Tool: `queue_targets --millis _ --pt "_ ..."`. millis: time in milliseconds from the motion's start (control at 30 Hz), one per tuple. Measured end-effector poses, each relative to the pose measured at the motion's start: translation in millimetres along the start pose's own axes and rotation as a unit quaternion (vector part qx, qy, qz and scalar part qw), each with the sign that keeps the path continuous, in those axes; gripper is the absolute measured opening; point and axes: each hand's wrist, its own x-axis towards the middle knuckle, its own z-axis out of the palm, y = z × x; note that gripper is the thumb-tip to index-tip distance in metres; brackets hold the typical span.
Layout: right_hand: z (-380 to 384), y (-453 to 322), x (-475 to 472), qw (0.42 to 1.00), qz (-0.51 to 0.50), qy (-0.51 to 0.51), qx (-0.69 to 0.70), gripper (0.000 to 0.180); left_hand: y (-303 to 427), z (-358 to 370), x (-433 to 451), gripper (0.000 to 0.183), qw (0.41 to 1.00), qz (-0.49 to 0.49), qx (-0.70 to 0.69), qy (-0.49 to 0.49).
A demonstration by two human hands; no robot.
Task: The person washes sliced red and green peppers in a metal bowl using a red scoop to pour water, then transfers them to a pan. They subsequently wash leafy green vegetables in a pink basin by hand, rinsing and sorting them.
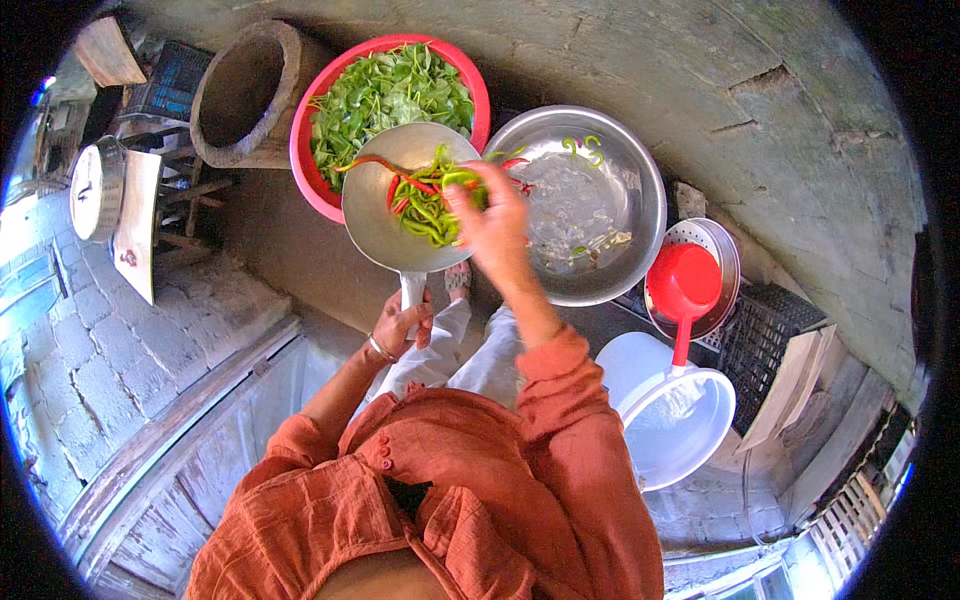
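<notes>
My left hand (403, 322) is closed around the pale handle of a metal ladle-like pan (371, 225). Green and red chili peppers (424, 214) lie in its bowl. Over the pan's right side, my right hand (484, 202) holds several green chilies between its fingers; motion blurs them a little. To the right stands a wide steel basin (652, 202) with water and a few green and red chilies floating near its upper and left parts. A red tub (304, 142) full of green leaves (397, 86) sits behind the pan, which overlaps its lower rim.
Right of the basin, a red dipper (684, 281) rests over a perforated metal strainer (731, 262). Nearer me is a white bucket (679, 442) beside a black plastic crate (772, 352). A clay cylinder (289, 97) and a dial scale (94, 191) stand left. A concrete wall (675, 67) rises beyond.
</notes>
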Motion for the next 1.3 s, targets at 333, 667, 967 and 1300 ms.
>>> queue_targets --millis 333,667,967,1300 --pt "-2.1 29.1 -9.9 0.931 -0.169 0.055 -0.320 0.021 -2.9 -4.0 0.8 0.021 1.000 -0.004 -0.028 -0.011" --pt "8.7 48.0 -1.3 0.861 -0.263 -0.056 -0.432 0.020 -4.1 -7.4 1.8 0.022 1.000 0.004 -0.004 -0.020" --pt "-41.0 83.3 10.6 0.949 -0.134 0.098 -0.269 0.023 -4.4 -13.0 3.0 0.021 1.000 0.000 -0.018 -0.025" --pt "-55.4 195.7 9.2 0.872 0.122 -0.151 -0.450 0.026 1.2 -11.7 -0.3 0.020 0.999 -0.019 -0.016 -0.022"
